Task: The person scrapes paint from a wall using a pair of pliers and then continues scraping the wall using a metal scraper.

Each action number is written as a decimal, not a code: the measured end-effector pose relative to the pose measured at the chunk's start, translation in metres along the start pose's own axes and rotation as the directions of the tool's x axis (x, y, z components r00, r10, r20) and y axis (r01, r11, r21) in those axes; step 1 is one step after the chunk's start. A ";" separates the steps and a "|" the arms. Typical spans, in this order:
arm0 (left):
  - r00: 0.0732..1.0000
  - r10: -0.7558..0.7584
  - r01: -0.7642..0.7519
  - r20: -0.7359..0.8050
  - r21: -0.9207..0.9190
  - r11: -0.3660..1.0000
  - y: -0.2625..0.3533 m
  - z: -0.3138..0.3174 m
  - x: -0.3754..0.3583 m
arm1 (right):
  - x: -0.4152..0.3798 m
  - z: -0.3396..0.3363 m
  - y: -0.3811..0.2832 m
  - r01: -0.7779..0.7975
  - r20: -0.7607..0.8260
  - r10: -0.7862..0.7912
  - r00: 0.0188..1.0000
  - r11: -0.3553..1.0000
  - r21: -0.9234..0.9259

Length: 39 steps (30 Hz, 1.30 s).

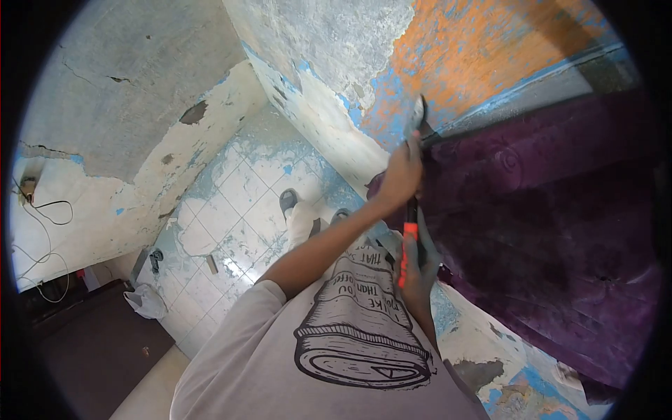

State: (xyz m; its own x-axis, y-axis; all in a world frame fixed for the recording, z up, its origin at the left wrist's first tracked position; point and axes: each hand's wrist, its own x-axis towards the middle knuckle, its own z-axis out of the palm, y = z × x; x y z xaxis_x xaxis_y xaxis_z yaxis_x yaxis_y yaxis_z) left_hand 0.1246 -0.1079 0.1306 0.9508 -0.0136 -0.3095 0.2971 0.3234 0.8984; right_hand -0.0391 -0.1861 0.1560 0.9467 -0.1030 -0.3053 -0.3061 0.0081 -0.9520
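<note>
A long-handled scraper (pixel 411 229) with a black and red handle is in both my hands. Its metal blade (pixel 418 112), a little blurred, is at the wall (pixel 462 63), where orange and blue paint is patchy; whether the blade touches cannot be made out. My left hand (pixel 402 171) is closed around the upper shaft, close below the blade. Lower down, my right hand (pixel 417 262) grips the red part of the handle, near my shirt. Part of the right fingers is hidden behind the handle.
Dark purple cloth (pixel 546 203) covers something large at the right, close to the scraper. Paint flakes litter the tiled floor (pixel 238 189) around my feet. A dark brown piece of furniture (pixel 105 343), a plastic bag (pixel 147 301) and loose wires (pixel 52 210) are at the left.
</note>
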 end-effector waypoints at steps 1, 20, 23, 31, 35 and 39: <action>0.997 0.072 -0.073 0.025 0.037 0.997 -0.001 0.006 -0.008 | -0.001 -0.001 -0.003 0.021 -0.022 -0.022 1.000 0.999 -0.030; 0.986 -0.078 0.082 0.149 -0.026 0.996 0.008 -0.008 -0.007 | -0.008 0.016 -0.010 -0.041 -0.094 0.044 0.995 0.999 0.028; 0.986 -0.069 0.071 0.151 -0.002 0.998 0.018 -0.019 0.002 | 0.006 0.024 0.009 -0.011 -0.104 0.015 0.994 0.999 0.037; 0.989 0.028 -0.056 0.144 0.194 0.979 -0.006 -0.038 0.009 | 0.046 0.027 0.069 -0.013 -0.014 0.012 1.000 0.998 -0.060; 0.945 0.236 -0.321 0.228 0.491 0.810 -0.019 -0.068 0.018 | 0.096 0.059 0.070 0.094 -0.009 -0.094 0.996 0.994 -0.051; 0.897 0.338 -0.428 0.285 0.368 0.825 -0.020 -0.117 0.015 | 0.136 0.085 0.030 0.149 0.013 -0.155 0.988 0.964 0.221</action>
State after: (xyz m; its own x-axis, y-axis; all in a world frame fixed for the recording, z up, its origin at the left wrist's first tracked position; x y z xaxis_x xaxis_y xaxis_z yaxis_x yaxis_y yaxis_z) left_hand 0.1225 -0.0038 0.0718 0.9782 -0.1729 0.1151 -0.1296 -0.0753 0.9887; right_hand 0.0892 -0.1151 0.0841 0.9840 -0.0902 -0.1539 -0.1320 0.2118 -0.9684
